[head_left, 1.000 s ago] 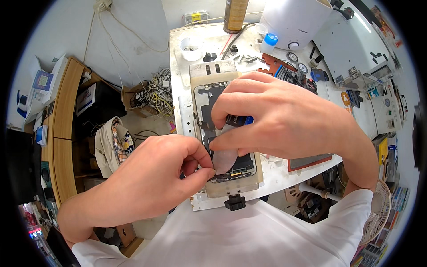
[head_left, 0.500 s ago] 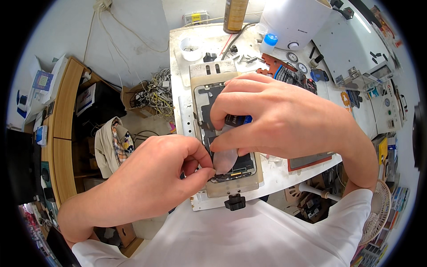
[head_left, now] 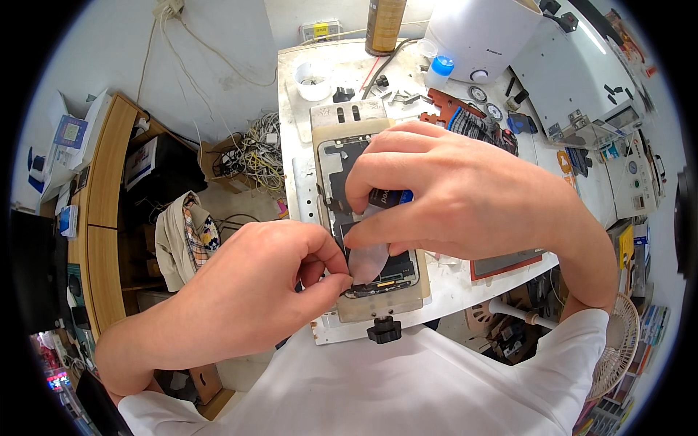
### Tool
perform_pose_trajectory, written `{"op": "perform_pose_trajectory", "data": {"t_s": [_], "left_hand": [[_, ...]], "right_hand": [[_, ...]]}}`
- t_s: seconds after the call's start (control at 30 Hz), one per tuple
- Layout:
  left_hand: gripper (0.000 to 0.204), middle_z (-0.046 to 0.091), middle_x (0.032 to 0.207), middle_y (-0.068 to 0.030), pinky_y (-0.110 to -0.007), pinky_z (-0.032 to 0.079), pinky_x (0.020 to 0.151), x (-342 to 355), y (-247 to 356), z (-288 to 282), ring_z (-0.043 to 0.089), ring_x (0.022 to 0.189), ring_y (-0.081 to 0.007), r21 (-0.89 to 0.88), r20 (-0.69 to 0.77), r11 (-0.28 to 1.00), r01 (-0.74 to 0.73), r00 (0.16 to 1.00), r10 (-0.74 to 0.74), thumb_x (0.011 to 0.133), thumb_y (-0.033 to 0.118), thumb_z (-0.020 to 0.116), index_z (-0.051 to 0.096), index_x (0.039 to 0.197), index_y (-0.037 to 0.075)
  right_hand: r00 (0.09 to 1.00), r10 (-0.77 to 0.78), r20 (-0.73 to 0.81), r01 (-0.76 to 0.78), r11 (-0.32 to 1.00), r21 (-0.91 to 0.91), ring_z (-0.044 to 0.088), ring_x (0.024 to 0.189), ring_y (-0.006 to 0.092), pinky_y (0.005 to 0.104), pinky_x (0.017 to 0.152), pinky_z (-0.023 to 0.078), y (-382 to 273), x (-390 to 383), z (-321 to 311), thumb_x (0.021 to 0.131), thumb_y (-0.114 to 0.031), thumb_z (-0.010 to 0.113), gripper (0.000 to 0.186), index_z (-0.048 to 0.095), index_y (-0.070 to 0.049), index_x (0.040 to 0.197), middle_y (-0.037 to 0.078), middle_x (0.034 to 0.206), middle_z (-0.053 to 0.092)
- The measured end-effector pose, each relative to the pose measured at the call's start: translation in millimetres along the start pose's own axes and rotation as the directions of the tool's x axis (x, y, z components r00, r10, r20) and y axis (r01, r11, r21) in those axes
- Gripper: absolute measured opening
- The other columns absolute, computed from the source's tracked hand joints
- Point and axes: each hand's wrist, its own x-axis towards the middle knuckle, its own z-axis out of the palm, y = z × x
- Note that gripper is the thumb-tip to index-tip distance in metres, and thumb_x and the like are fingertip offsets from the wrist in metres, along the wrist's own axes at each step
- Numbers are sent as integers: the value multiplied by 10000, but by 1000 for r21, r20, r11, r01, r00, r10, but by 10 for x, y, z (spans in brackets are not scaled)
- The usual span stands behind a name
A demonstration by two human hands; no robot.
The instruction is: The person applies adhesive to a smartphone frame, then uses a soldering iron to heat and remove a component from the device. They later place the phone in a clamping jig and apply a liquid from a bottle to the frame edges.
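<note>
An opened phone [head_left: 336,163] with dark inner parts lies in a metal clamping fixture [head_left: 352,111] on the bench. My right hand [head_left: 451,192] is closed over it, with thumb and fingers on a thin plastic piece [head_left: 369,264]. That piece has a whitish see-through rounded end and a dark and blue printed part; it lies flat over the phone's lower half. At the phone's lower left edge, my left hand [head_left: 273,280] pinches thumb and forefinger together beside the rounded end. Whatever sits between those fingertips is too small to tell.
A black knob [head_left: 384,330] sticks out from the fixture's near end. Behind stand a white tub [head_left: 313,81], a brown can [head_left: 384,27], a blue-capped bottle [head_left: 439,70] and a white appliance [head_left: 480,36]. Tools and a red-edged mat [head_left: 509,263] lie to the right.
Hardly anything differs. My right hand has shifted very slightly to the right over the phone; the left pinch stays at the same edge.
</note>
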Motion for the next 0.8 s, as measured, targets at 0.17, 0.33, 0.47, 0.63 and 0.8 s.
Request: {"op": "perform_pose_trajectory", "data": {"t_s": [0.17,0.33,0.47,0.63,0.8], "left_hand": [[112,579,723,26,-250,419,570,-5,8,-4,490,649,-49,10,-2,1000,-5,1000,5,931,90,761,719,923,-14],[114,577,717,24,-252,417,569,1,4,-2,486,646,-50,26,-1,999,-19,1000,20,930,92,759,721,925,-16],[115,574,711,21,-254,416,567,-8,15,-3,483,643,-52,0,0,1000,16,1000,-16,929,93,759,723,929,-17],[115,574,714,14,-259,415,568,-1,7,-10,480,645,-56,21,6,1000,-4,1000,4,928,86,762,723,936,-22],[113,575,725,4,-265,417,573,-4,-24,-9,479,653,-63,32,8,999,-28,1000,28,926,72,766,719,949,-28]], "right_hand": [[1000,-1,-7,1,1000,13,612,1014,235,396,923,495,2,2,0,696,-94,813,336,791,-161,1025,11,1068,606],[1000,15,-8,-14,999,33,608,1014,234,403,925,493,-11,8,-1,691,-114,856,353,792,-167,1033,8,1062,600],[1000,14,-2,-14,999,43,606,1019,233,405,926,489,-7,9,1,699,-117,861,354,792,-178,1041,5,1069,600],[1000,11,2,-11,1000,17,606,1026,228,407,928,487,-12,9,-5,697,-119,867,365,790,-181,1048,2,1073,600],[999,30,9,-30,999,22,607,1032,230,405,931,486,-31,-4,-6,689,-119,870,371,790,-178,1047,3,1074,601]]}}
